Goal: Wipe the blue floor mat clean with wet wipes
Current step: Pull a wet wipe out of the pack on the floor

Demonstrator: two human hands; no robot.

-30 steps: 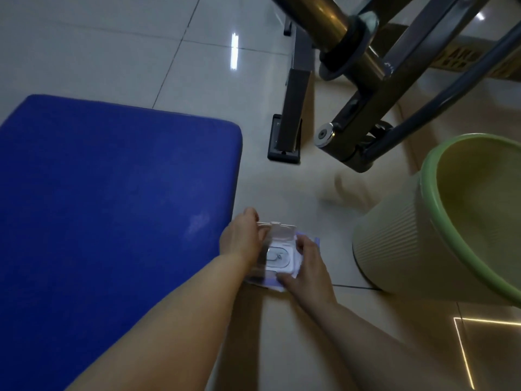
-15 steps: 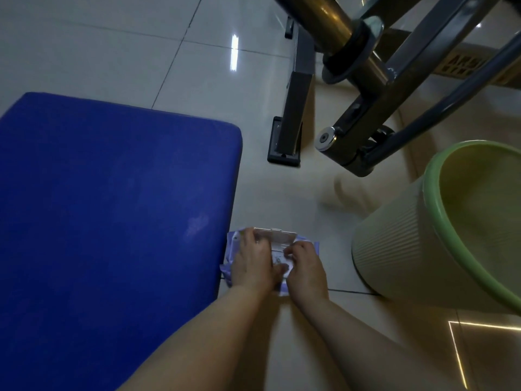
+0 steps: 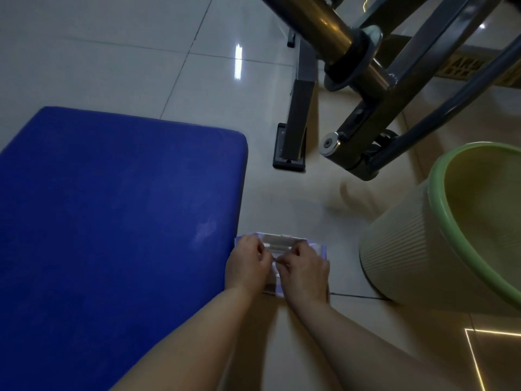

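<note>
**Both hands at the wet wipes pack beside the mat**

The blue floor mat (image 3: 112, 221) covers the left part of the tiled floor (image 3: 141, 52). Just off its right edge lies the wet wipes pack (image 3: 320, 248), its clear lid (image 3: 277, 240) raised. The left hand (image 3: 248, 266) and right hand (image 3: 306, 270) rest on the pack with fingers curled, fingertips meeting over its opening; whether they pinch a wipe cannot be told. A ribbed, green-rimmed bin (image 3: 417, 249) stands to the right, near a metal frame (image 3: 380, 80).

Only blurred yellowish lettering on a strip (image 3: 465, 69) behind the metal frame (image 3: 394, 88); unreadable.
</note>
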